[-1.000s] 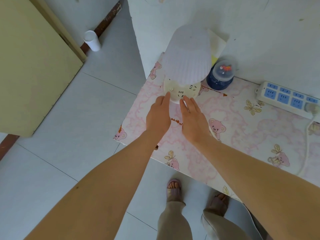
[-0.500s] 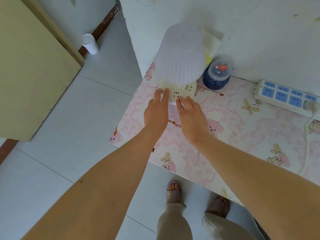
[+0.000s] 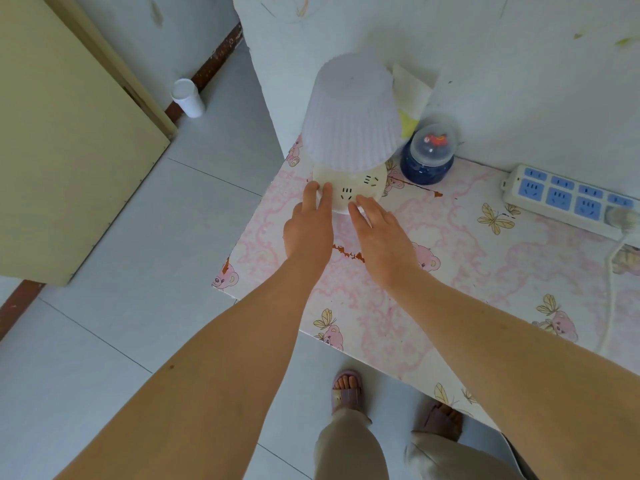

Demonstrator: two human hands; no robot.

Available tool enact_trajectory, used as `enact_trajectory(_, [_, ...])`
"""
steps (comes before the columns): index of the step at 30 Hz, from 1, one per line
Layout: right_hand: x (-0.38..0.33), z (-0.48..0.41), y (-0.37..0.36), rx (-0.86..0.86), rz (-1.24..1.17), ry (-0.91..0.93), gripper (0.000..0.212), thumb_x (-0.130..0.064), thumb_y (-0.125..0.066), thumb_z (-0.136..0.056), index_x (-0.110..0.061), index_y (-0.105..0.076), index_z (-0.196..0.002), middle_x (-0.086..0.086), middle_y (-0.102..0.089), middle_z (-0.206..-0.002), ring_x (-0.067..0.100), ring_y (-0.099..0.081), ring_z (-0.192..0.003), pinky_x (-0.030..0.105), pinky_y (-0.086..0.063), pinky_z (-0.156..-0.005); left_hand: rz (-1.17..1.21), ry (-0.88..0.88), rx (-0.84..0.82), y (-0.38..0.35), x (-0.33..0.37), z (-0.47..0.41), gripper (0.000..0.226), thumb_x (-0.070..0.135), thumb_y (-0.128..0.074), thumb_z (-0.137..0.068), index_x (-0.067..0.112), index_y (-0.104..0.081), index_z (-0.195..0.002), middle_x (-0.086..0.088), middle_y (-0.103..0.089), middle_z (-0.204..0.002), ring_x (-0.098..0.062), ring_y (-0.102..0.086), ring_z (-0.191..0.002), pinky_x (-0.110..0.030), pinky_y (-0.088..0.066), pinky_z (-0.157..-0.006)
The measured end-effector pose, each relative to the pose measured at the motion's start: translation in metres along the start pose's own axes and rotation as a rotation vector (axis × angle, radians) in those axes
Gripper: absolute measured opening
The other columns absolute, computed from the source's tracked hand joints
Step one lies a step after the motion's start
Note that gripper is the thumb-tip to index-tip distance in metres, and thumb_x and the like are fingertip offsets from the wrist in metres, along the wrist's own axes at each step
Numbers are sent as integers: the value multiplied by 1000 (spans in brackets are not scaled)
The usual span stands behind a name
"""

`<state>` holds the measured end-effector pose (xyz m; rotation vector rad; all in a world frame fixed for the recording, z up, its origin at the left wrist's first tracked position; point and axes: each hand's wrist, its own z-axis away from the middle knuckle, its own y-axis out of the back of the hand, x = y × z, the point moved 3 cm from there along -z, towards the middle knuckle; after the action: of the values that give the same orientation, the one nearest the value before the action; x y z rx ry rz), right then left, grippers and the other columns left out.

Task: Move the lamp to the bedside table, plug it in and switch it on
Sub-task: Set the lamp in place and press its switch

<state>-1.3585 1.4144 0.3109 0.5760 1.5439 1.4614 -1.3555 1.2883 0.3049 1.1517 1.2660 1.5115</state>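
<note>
A small lamp (image 3: 351, 116) with a ribbed white shade stands on a round cream base (image 3: 360, 183) that has socket slots in its top. It sits at the back left corner of the table (image 3: 450, 265), which is covered in pink bear-print paper. My left hand (image 3: 308, 226) lies flat with its fingertips on the base's front left rim. My right hand (image 3: 382, 239) rests with its fingertips touching the base's front edge. Neither hand grips anything. The lamp's cord and plug are hidden.
A white and blue power strip (image 3: 568, 199) lies at the back right with a white plug and cable in it. A blue snow globe (image 3: 429, 155) stands right of the lamp. A white cup (image 3: 187, 98) is on the floor by a yellow door (image 3: 69, 150).
Both hands have slid forward onto the lamp's base, the left fingertips now resting on its rim. The lamp has stayed in place.
</note>
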Motion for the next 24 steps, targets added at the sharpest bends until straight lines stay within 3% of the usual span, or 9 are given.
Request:
enact_trajectory(7, [4,-3,7,-37,0,27,69,4,-46,-88,-1,-12,-148,13,-12,-160,27,-19,-146,37,-25,-118,-17,6,-48,-5,4,3,93,0,-63,-80,17,-7,-152,-8,-7,-160,-31,-48,-116,-39,-50,-80])
enact_trajectory(14, [5,-3,8,-96,7,20,72,4,-49,-88,-1,-10,-149,12,-8,-161,29,-21,-144,42,-29,-115,24,17,-76,-7,5,5,91,1,-65,-82,14,-8,-152,-9,-6,-161,-33,-46,-123,-43,-51,-90])
enact_trajectory(19, [7,-6,7,-128,10,12,77,3,-52,-86,-3,-8,-149,10,-4,-162,27,-16,-146,45,-28,-116,50,22,-113,-2,7,4,92,0,-63,-83,15,-6,-153,-7,-3,-161,-32,-45,-124,-43,-51,-92])
enact_trajectory(24, [10,-6,8,-168,-95,-21,78,4,-52,-84,-10,-13,-150,3,-4,-163,26,-20,-146,39,-36,-111,69,28,-160,1,8,2,95,-4,-66,-80,14,-8,-153,-5,-3,-161,-32,-46,-125,-41,-52,-91])
